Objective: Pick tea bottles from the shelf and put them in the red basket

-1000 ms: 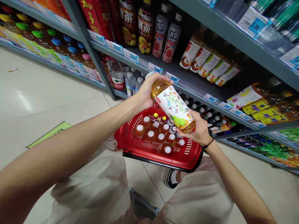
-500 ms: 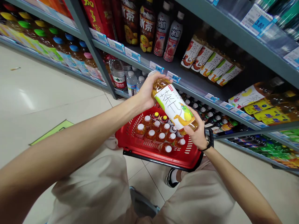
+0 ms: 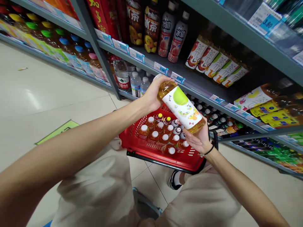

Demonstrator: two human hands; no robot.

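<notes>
A large tea bottle (image 3: 181, 108) with a white wrap label lies tilted between my two hands, above the red shopping basket (image 3: 163, 157). Its visible label side has a green round shape and butterflies. My left hand (image 3: 155, 94) is closed around the neck end, just below the white cap. At the base, my right hand (image 3: 199, 137) cradles the bottle, with some fingers stretched along its underside. Below, the basket holds several small amber bottles (image 3: 155, 135) with white caps, two yellow-capped bottles (image 3: 159, 117) and some partly hidden white-capped ones.
Shelving (image 3: 144, 64) with price tags runs diagonally just ahead. On it stand iced tea bottles (image 3: 151, 28), peach drink bottles (image 3: 177, 39) and a row of white-labelled tea bottles (image 3: 216, 64). Large water bottles (image 3: 123, 77) fill a lower level. A green floor sticker (image 3: 56, 131) lies at left.
The bottle has been rolled about its length, so the label side with large characters has given way to the butterfly side. My right hand's fingers have shifted under the base.
</notes>
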